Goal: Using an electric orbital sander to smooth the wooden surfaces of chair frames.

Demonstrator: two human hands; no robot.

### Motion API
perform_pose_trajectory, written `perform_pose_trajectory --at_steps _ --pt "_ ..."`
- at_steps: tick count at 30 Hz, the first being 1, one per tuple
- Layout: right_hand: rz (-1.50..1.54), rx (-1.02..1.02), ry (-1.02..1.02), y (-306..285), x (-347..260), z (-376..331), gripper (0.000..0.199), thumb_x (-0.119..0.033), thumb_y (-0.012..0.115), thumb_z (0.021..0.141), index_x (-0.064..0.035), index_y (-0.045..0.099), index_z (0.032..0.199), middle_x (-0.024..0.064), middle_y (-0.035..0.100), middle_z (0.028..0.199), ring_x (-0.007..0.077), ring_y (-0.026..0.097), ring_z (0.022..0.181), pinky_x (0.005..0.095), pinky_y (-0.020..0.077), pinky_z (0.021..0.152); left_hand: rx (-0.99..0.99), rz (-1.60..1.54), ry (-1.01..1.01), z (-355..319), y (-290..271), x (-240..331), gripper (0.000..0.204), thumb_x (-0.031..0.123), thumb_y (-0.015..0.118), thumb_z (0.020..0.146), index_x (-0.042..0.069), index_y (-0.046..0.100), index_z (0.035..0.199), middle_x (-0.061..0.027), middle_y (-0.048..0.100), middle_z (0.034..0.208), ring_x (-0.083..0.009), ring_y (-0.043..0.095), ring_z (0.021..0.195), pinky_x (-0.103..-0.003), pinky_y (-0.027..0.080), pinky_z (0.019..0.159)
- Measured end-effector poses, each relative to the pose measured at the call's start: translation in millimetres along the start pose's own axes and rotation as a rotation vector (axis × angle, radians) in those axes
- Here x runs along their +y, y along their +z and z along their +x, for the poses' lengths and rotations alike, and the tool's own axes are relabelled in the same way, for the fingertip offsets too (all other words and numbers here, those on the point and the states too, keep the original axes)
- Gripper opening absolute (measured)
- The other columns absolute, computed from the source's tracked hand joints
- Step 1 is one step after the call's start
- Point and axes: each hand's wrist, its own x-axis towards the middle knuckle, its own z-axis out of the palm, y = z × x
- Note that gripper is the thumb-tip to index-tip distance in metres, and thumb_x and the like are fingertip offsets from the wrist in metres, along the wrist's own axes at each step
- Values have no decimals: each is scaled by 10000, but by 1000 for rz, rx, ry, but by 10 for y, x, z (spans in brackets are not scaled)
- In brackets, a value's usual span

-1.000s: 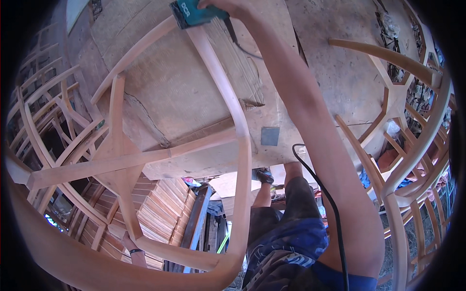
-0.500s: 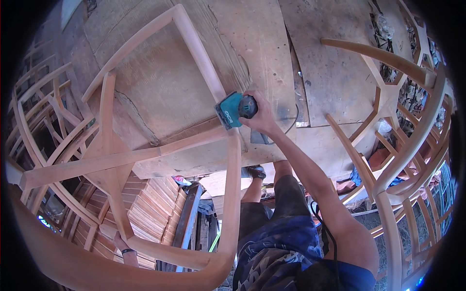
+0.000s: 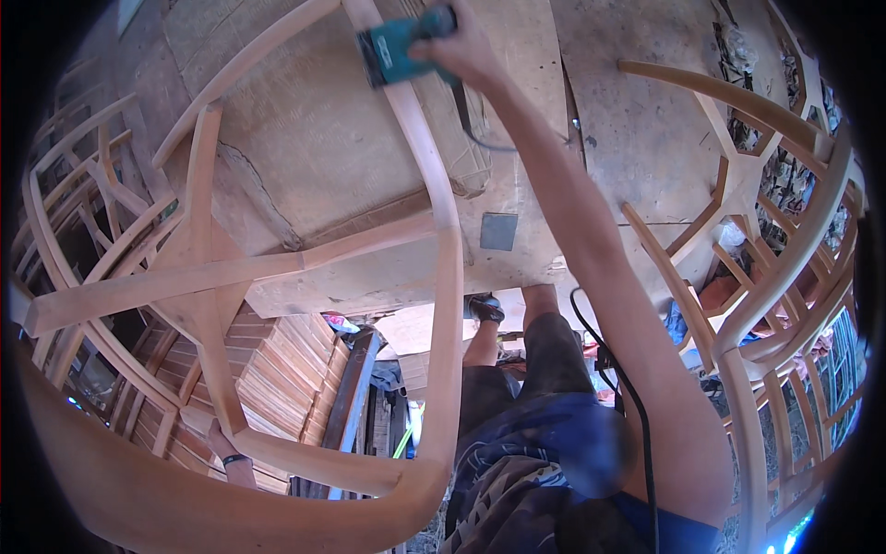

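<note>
A teal electric sander (image 3: 392,54) rests on the far part of a bare wooden chair frame (image 3: 447,323). My right hand (image 3: 464,48) is wrapped around the sander's dark top, with the arm stretched far forward. The frame lies tilted across the left and middle of the view, its curved rail sweeping along the lower left. Down there my left hand (image 3: 221,443), with a dark band at the wrist, grips a lower crosspiece of the frame; the wood hides part of its fingers. The sander's black cord (image 3: 637,425) runs beside my right arm.
Worn plywood and cardboard sheets (image 3: 305,166) lie under the frame, with a small grey square sheet (image 3: 499,231) on them. Another chair frame (image 3: 784,258) stands at right, and more frames (image 3: 83,212) crowd the left. Stacked wooden slats (image 3: 291,374) sit at lower left.
My right hand has slid the sander away from me along the frame, from the corner joint to its far part. The grey square sheet is now fully uncovered. My left hand keeps its hold.
</note>
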Motion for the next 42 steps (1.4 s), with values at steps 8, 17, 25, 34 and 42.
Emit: perform_pose_trajectory --at_steps 8,17,25,34,42 --pt "-272 27 -13 -237 393 -2314 675 -134 846 604 -78 575 1220 128 636 1081 281 653 1001 387 534 909 23 -180 -86 119 -121 -60 236 209 506 952 39 638 855 -74 629 834 -207 644 742 -358 522 675" --pt "-302 62 -145 -58 210 -1297 652 -172 822 611 -74 586 1210 153 626 1089 335 646 1016 419 530 905 -1 -30 -54 52 47 -41 263 180 475 961 42 627 796 -64 625 813 -187 630 727 -341 507 660" --pt "-356 37 -54 -94 340 -1938 658 -185 824 629 -72 578 1229 159 609 1097 368 644 1004 443 537 853 4 -49 -13 -202 173 86 250 196 470 970 56 621 829 -75 622 796 -208 634 697 -334 517 632" --pt "-471 43 -134 109 33 -1429 560 -188 783 679 -99 613 1205 184 615 1117 415 662 933 477 554 792 -67 -65 -71 -104 110 5 221 193 508 969 21 642 1005 -117 656 977 -252 660 904 -369 524 797" --pt "-607 16 -199 273 -89 -1847 615 -177 794 678 -143 588 1256 180 584 1153 422 637 995 506 542 821 -101 71 14 -641 38 220 255 189 524 967 2 640 1096 -140 659 1075 -277 659 1009 -388 519 877"
